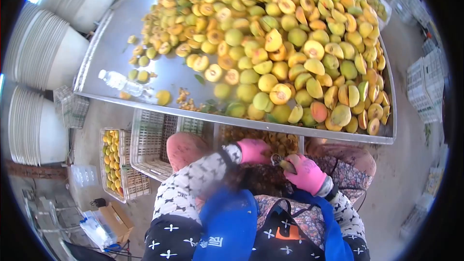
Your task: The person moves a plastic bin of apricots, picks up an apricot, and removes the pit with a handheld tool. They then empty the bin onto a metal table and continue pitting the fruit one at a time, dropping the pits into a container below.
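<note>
My right hand [306, 174], in a pink glove, is closed round the handle of a small tool with a metal loop [276, 159] at its end. To the left of the loop is my left hand [253, 151], also in a pink glove, with its fingers curled downward. What it holds, if anything, is blurred and hidden. Both hands are over my lap, just below the front edge of a metal table [232, 120]. Beneath the table edge, between my knees, lie many brownish fruit pieces [285, 141]. Halved and whole yellow-green peaches [280, 94] are heaped on the table.
On the table's left part lies a clear plastic bottle [118, 82]. A plastic crate [147, 152] stands by my left knee, beside a crate of peaches [126, 188]. Stacked white tubs [36, 130] line the left side; white crates [425, 87] stand far right.
</note>
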{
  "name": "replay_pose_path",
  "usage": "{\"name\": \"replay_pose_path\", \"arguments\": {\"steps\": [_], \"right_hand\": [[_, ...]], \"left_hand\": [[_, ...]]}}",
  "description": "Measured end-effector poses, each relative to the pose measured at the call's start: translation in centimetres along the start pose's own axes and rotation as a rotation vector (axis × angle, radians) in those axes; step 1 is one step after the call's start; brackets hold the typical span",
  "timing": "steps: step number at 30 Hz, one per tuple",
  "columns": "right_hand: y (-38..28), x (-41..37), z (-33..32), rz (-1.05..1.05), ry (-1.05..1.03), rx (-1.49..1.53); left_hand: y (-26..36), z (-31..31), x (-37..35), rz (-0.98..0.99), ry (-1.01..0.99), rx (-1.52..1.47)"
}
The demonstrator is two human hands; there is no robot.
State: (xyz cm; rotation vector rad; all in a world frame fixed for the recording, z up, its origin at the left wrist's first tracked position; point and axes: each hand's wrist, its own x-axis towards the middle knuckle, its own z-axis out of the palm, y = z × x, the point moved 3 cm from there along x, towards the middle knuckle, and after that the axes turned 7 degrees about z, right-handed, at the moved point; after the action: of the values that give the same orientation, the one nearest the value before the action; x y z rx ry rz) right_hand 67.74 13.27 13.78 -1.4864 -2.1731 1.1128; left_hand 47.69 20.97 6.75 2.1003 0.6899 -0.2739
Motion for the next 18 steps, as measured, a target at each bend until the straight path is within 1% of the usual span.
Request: {"name": "replay_pose_path", "arguments": {"steps": [1, 2, 3, 4, 6, 7, 8, 9, 10, 13, 14, 16, 17, 18], "right_hand": [[-0.7, -0.2, -0.8, 0.012, 0.023, 0.050], [-1.4, -0.3, -1.4, 0.024, 0.045, 0.102], [-2.0, -0.2, -2.1, 0.041, 0.066, 0.156], [-2.8, 0.1, -3.0, 0.011, 0.093, 0.133], [-4.2, 1.0, -5.2, -0.044, 0.142, 0.082], [-4.7, 1.7, -6.4, -0.037, 0.183, -0.021], [-4.7, 2.5, -7.4, -0.055, 0.272, -0.070], [-5.1, 3.3, -8.5, -0.037, 0.306, -0.096], [-5.3, 4.0, -9.6, -0.009, 0.342, -0.122], [-3.9, 6.0, -9.8, 0.006, 0.424, -0.177], [-3.7, 6.6, -9.6, 0.009, 0.435, -0.157], [-2.8, 7.3, -8.8, 0.028, 0.447, -0.112], [-1.9, 7.3, -8.4, 0.104, 0.446, -0.075], [-1.3, 7.3, -8.3, 0.108, 0.491, -0.046]], "left_hand": [[1.3, -0.8, -1.0, 0.118, -0.031, -0.159], [3.2, -2.6, -3.5, 0.035, 0.009, -0.295], [2.9, -4.0, -5.3, 0.073, 0.122, -0.425], [2.4, -5.4, -7.2, 0.118, 0.230, -0.561], [1.0, -10.2, -12.1, 0.160, 0.655, -0.563], [-1.3, -12.0, -14.1, 0.065, 0.871, -0.551], [-4.3, -13.4, -16.2, -0.043, 1.092, -0.540], [-7.4, -14.7, -18.2, -0.302, 1.240, -0.095], [-9.8, -15.7, -19.4, -0.564, 1.321, 0.358], [-15.3, -16.8, -20.0, -1.123, 1.157, -0.023], [-16.8, -16.8, -18.4, -0.876, 0.989, 0.233], [-19.4, -14.7, -14.9, -0.364, 0.594, 0.674], [-19.3, -15.7, -14.7, -0.319, 0.713, 0.250], [-18.3, -17.5, -14.7, -0.264, 0.811, -0.178]]}}
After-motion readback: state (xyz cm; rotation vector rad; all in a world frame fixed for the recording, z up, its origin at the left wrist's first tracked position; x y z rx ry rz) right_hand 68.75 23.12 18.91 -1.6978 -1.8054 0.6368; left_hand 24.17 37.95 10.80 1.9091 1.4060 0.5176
